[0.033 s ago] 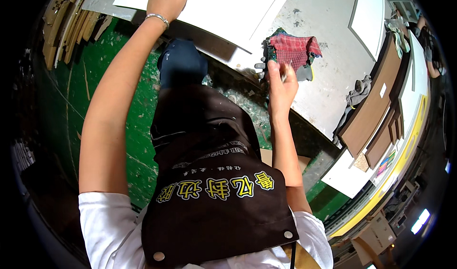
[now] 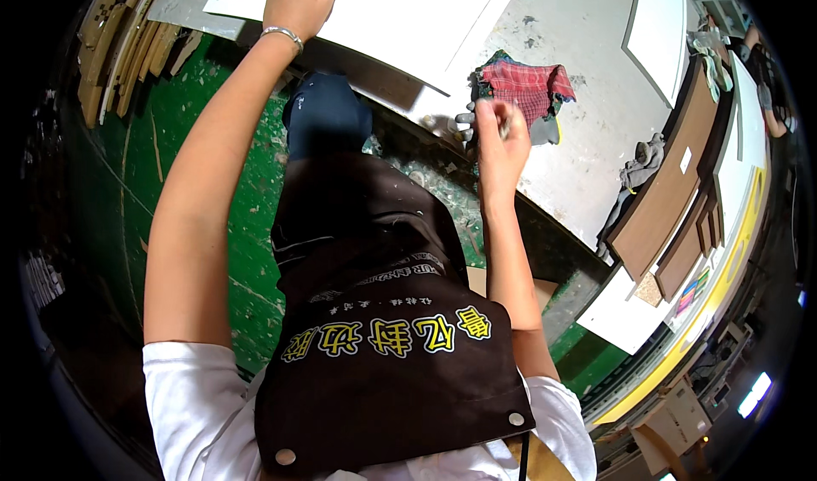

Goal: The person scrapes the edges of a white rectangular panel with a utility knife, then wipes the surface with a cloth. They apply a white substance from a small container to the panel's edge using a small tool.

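Observation:
At the top edge of the picture, my left hand (image 2: 298, 3) is over a large white panel (image 2: 400, 30) on the table. Its fingers look curled and closed, but the tips are partly cut off by the frame, and what they hold cannot be made out. My right hand (image 2: 504, 145) is raised by the table's near edge, its thumb and fingers closed around something small and pale that I cannot identify. Just beyond it lies a red checked cloth (image 2: 528, 85). Beside the right thumb, grey glove-like fingertips (image 2: 465, 119) stick out from under the cloth.
Another white panel (image 2: 659, 34) lies farther right on the grey table (image 2: 579, 162). Brown boards (image 2: 659, 200) and a grey glove (image 2: 642, 162) are to the right. Wooden strips (image 2: 106, 64) stand at the far left above the green floor (image 2: 191, 149). Another person's arm (image 2: 770, 115) shows at the right rim.
My right hand has moved very slightly left and up. My left hand has stayed almost in place over the white panel.

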Demonstrator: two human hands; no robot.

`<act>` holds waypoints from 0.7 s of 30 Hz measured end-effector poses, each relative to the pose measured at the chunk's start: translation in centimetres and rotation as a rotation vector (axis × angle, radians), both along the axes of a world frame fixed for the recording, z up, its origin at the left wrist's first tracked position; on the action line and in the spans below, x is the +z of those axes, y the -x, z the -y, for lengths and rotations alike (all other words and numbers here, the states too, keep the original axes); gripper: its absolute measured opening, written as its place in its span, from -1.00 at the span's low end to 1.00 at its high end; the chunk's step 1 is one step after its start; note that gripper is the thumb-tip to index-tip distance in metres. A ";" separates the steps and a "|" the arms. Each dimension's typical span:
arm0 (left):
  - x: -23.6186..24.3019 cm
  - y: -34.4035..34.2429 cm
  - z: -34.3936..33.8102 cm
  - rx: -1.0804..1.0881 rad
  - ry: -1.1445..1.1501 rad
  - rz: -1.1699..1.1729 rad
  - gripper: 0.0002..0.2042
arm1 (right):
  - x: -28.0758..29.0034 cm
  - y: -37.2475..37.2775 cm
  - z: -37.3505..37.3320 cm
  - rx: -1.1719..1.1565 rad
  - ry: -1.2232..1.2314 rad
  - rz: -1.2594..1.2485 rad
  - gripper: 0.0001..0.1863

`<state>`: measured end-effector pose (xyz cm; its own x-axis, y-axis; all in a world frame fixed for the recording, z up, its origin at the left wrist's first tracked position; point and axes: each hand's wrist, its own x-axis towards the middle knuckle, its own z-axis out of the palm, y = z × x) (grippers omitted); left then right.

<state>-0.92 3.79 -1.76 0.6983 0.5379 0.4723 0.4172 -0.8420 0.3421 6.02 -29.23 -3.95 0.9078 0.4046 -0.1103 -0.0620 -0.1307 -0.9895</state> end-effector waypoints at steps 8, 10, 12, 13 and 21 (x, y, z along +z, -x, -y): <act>0.1 0.4 -0.1 0.001 -0.049 -0.027 -0.69 | 0.5 -0.1 -4.9 0.021 0.109 0.219 -0.57; 0.2 0.3 0.0 -0.001 -0.061 -0.023 -0.70 | 0.1 -2.1 -5.1 -0.015 0.200 0.063 -0.71; 0.1 0.1 0.1 -0.003 -0.061 -0.018 -0.70 | -1.9 -3.9 -4.9 -0.085 -0.017 -0.059 -0.72; 0.0 0.1 0.2 -0.002 -0.056 -0.012 -0.71 | -2.3 -4.5 -3.9 -0.105 0.045 -0.031 -0.70; -0.9 0.5 0.1 0.018 0.258 0.053 -0.68 | 1.0 -1.3 -5.4 -0.015 0.365 0.382 -0.38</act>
<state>-1.38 3.64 -2.68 0.6657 0.6571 0.3535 0.4068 -0.7168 0.5663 7.31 -23.79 -2.91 0.9164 0.3880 0.0981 0.2895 -0.4732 -0.8320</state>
